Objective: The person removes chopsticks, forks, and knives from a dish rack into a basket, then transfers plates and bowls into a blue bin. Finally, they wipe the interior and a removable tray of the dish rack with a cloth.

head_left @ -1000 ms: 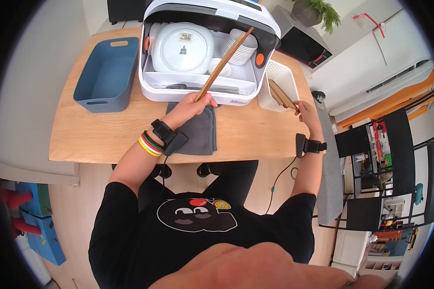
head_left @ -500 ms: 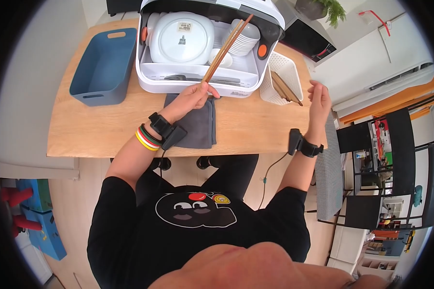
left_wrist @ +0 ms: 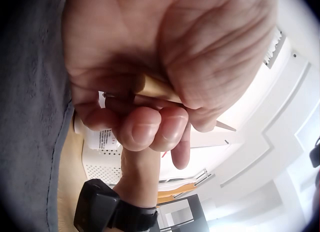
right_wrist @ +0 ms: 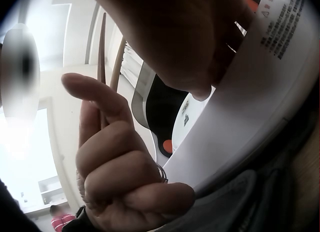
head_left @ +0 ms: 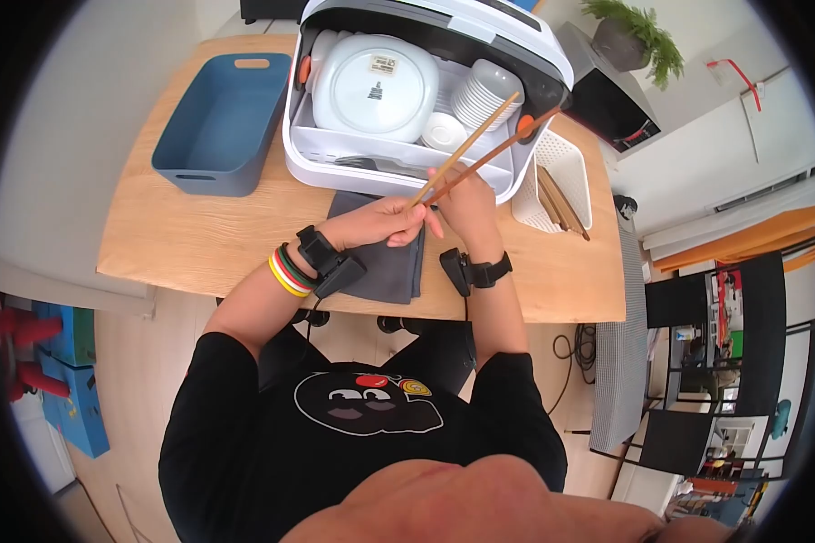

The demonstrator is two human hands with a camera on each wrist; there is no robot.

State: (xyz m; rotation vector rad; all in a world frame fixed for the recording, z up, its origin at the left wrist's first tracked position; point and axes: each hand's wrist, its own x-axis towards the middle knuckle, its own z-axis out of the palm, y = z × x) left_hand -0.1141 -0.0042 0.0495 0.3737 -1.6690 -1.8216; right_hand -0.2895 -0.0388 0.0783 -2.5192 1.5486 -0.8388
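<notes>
My left hand (head_left: 380,223) grips two chopsticks in front of the white dish box (head_left: 321,172). One is a light wooden chopstick (head_left: 480,136), the other a reddish-brown chopstick (head_left: 507,145); their far ends spread apart toward the upper right. In the left wrist view a pale chopstick end (left_wrist: 145,85) pokes out inside the curled fingers. My right hand (head_left: 469,210) is at the box's front edge, behind the chopsticks, by the front compartment with dark utensils (head_left: 358,163). Its fingertips are mostly hidden, and I cannot tell whether they hold anything.
Inside the box stand a white square plate (head_left: 376,95), stacked white bowls (head_left: 489,95) and a small white dish (head_left: 444,132). To the right is a white perforated basket (head_left: 570,154) with several chopsticks (head_left: 561,204). A blue bin (head_left: 217,127) stands left; a grey cloth (head_left: 385,271) lies in front.
My right hand has let go of the chopsticks in the white basket and come left to the box's front. The two chopsticks in my left hand have fanned apart and tilted further right.
</notes>
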